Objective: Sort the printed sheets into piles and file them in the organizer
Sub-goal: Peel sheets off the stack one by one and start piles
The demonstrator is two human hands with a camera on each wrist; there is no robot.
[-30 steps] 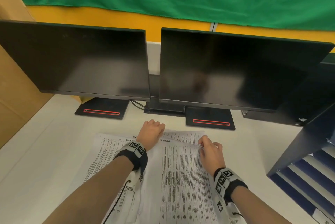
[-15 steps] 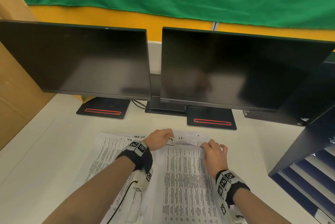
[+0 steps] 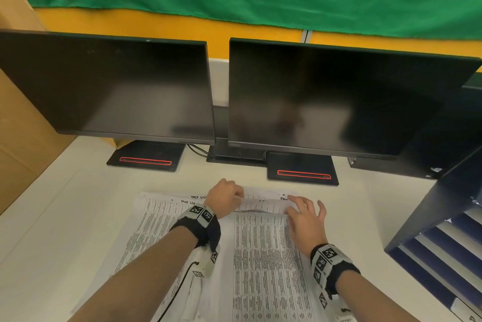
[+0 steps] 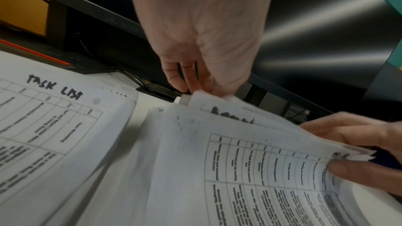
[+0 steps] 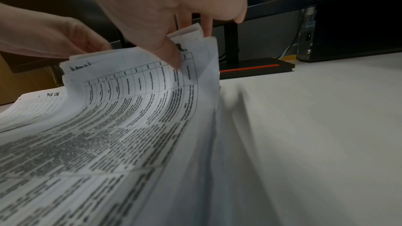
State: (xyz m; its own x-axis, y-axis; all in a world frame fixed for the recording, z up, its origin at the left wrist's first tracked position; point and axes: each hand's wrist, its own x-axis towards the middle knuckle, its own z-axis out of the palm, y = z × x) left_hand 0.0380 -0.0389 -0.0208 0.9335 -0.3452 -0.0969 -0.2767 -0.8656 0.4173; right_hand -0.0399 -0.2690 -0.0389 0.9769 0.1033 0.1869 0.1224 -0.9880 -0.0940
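The head view looks forward and down from above the pale worktop (image 3: 65,230), taking in two black flat monitors (image 3: 326,102) and both forearms. The left wrist view sits close along the left hand (image 4: 202,40), facing the monitors. The right wrist view sits low along the right hand (image 5: 165,6), facing the same way. All three share the lifted top edge of the white printed table sheets (image 3: 263,207).

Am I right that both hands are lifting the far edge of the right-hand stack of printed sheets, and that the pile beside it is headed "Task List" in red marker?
Nearly. The left hand and right hand do lift the far edge of the right-hand stack, but the left wrist view shows "Task List" on the neighbouring pile handwritten in black, not red.
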